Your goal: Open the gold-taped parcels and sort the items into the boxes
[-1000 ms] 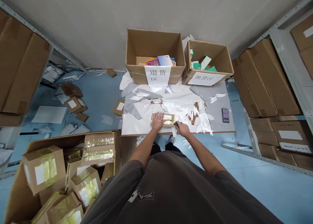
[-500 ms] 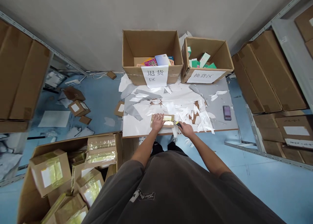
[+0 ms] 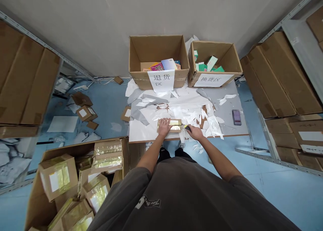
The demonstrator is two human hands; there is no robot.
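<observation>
Here's the left hand (image 3: 164,127), laid flat over the left end of a small, oblong brown cardboard box with shiny yellowish tape (image 3: 176,122), its fingers extended and unclenched across the top. And that box sits right at the front edge of the grey-white desk (image 3: 224,110), near the middle! Over at the other end, the right hand (image 3: 195,132) has its fingers wrapped round a black-and-yellow handheld cutter (image 3: 187,127), the tip right by the box's right end; too small to tell whether it touches.

Torn white paper scraps (image 3: 214,126) litter the surface just beside that hand. At the back, a large open brown cardboard box (image 3: 137,79) holds colourful books (image 3: 168,64), and next to it a smaller open cardboard box (image 3: 233,58) carries green-and-white cartons (image 3: 211,63). Down on the left, taped brown parcels (image 3: 59,177) fill a big open carton (image 3: 125,157).
</observation>
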